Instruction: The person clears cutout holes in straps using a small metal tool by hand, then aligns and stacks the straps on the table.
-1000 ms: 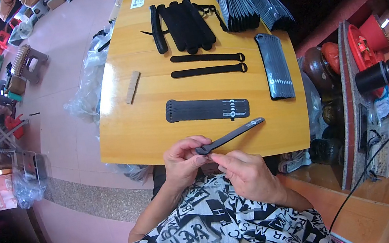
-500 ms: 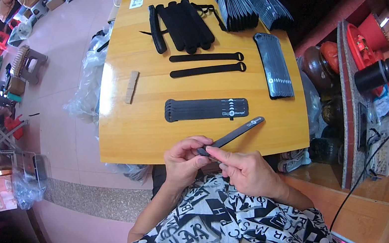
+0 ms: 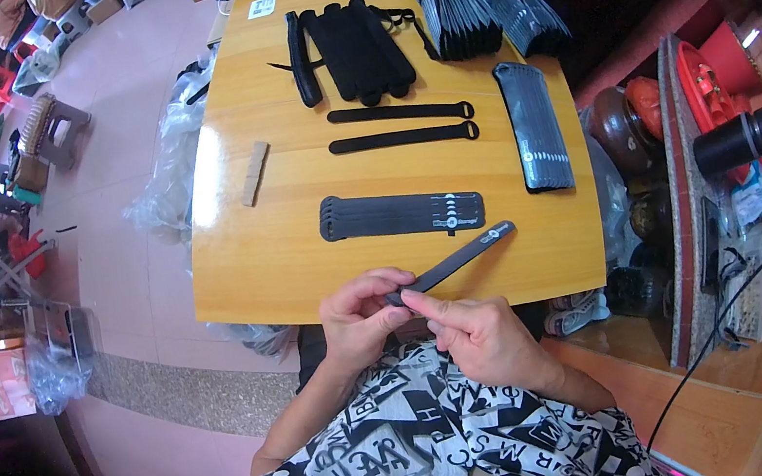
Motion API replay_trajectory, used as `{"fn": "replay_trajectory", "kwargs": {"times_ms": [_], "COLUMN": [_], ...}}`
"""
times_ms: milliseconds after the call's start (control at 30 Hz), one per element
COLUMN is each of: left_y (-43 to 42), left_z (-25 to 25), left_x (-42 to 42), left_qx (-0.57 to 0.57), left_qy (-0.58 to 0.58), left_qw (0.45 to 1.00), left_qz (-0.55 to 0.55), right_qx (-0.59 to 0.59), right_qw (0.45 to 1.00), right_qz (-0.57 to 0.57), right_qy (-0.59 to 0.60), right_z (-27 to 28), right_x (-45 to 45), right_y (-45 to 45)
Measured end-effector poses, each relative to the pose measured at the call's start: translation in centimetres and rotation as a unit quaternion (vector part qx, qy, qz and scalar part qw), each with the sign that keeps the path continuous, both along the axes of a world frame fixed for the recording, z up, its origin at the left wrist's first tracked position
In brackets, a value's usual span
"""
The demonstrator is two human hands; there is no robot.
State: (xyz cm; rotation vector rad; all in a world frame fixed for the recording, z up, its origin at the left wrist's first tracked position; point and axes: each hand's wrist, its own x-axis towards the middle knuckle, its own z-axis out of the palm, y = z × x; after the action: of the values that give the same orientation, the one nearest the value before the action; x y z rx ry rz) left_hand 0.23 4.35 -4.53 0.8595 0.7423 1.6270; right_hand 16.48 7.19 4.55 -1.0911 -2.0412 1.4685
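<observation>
A person's two bare hands were together at the near edge of a yellow wooden bench (image 3: 239, 279), over one grey strap (image 3: 463, 257). The left hand (image 3: 357, 322) pinched the strap's near end between thumb and fingers; the right hand (image 3: 479, 330) touched that same end with its index finger, and whether its thumb gripped too could not be told. The strap's far end, printed in white, pointed up and to the right.

Just beyond lay a row of overlapping grey straps (image 3: 387, 214), then two black straps (image 3: 404, 138) with looped ends, and a black bundle (image 3: 360, 52). Two tied grey bundles (image 3: 453, 6) sat at the far right corner, with a grey stack (image 3: 534, 126) nearer along the right edge.

To the right of the bench, a red tray (image 3: 690, 78) held small red objects (image 3: 710, 95). A brown jar (image 3: 613, 122) stood near it, contents hidden. Left of the bench hung clear plastic bags (image 3: 166, 171), contents unclear.
</observation>
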Motion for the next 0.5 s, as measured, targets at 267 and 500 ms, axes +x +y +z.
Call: {"fn": "replay_trajectory", "kwargs": {"times_ms": [267,500], "left_y": [-0.2,1.2], "left_z": [0.6,2.7], "left_x": [0.3,1.0], "left_qx": [0.015,0.158], "left_qy": [0.023,0.179], "left_qw": [0.999,0.97], "left_qz": [-0.044,-0.049], "right_qx": [0.029,-0.001], "right_qw": [0.999,0.998], "right_qz": [-0.013,-0.055], "right_qy": [0.002,0.037], "right_z": [0.9,2.2], "right_x": [0.9,2.6], "right_y": [-0.8,-2.2]}}
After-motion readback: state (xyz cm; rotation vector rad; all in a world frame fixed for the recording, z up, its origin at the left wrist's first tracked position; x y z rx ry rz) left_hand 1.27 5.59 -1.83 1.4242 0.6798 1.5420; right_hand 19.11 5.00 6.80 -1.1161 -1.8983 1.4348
